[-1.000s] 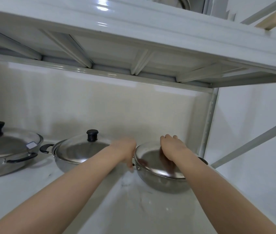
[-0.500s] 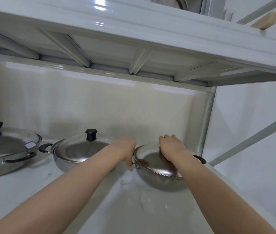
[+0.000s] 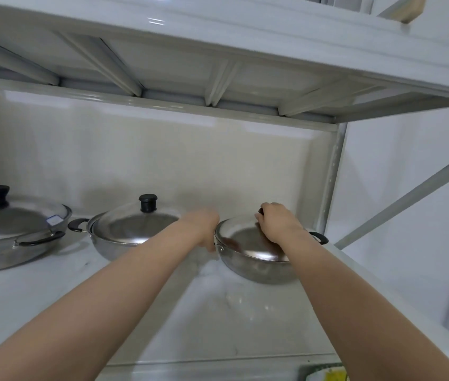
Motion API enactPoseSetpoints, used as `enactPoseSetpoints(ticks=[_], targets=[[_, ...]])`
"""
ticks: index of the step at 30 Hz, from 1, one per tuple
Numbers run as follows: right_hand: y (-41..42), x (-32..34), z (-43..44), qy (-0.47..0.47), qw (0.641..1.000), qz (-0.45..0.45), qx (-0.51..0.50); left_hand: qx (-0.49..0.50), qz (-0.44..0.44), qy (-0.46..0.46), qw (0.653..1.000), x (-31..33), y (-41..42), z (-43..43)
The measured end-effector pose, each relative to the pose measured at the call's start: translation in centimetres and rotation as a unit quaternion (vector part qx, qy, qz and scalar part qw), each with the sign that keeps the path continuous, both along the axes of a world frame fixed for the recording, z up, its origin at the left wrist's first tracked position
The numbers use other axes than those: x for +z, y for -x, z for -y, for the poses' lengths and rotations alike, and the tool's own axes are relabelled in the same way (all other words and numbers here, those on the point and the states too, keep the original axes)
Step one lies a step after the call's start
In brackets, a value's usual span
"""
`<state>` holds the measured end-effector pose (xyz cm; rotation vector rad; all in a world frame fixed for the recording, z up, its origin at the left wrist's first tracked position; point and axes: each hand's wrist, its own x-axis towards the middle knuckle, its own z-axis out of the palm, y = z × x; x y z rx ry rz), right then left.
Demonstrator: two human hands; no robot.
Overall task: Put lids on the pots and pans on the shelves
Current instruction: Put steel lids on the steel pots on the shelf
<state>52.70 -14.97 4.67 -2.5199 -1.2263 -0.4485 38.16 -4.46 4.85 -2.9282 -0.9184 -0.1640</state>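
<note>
Three steel pots stand on the white shelf [image 3: 53,298]. The right pot [image 3: 256,266] carries a steel lid [image 3: 241,239]. My right hand [image 3: 277,222] is closed over that lid's black knob, which mostly hides under the fingers. My left hand [image 3: 204,229] is at the pot's left rim, where its side handle is; the hand is blurred and covers the handle. The middle pot [image 3: 113,247] has a lid [image 3: 135,222] with a black knob on top. The left pan [image 3: 6,251] also wears a lid [image 3: 11,218] with a black knob.
The shelf above [image 3: 218,37] hangs low over the pots. A metal upright [image 3: 333,182] stands just right of the right pot, with a diagonal brace [image 3: 410,196] beyond. A yellow and green object [image 3: 325,373] shows at the bottom edge.
My right hand has shifted slightly toward the back of the lid, and the knob's black edge now shows. The view has tilted; the pots stay where they were.
</note>
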Motion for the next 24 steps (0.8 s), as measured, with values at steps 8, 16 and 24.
enactPoseSetpoints(ticks=[8, 16, 24], targets=[[1.4, -0.3, 0.6, -0.025, 0.999, 0.029, 0.012, -0.013, 0.011, 0.022, 1.0, -0.9, 0.9, 0.5], [3.2, -1.2, 0.9, -0.068, 0.994, 0.082, 0.008, 0.013, 0.147, 0.043, 0.988, -2.1, 4.2, 2.3], [10.0, -2.6, 1.3, -0.005, 0.992, 0.094, 0.082, 0.069, 0.156, 0.001, 0.985, -4.1, 8.9, 4.0]])
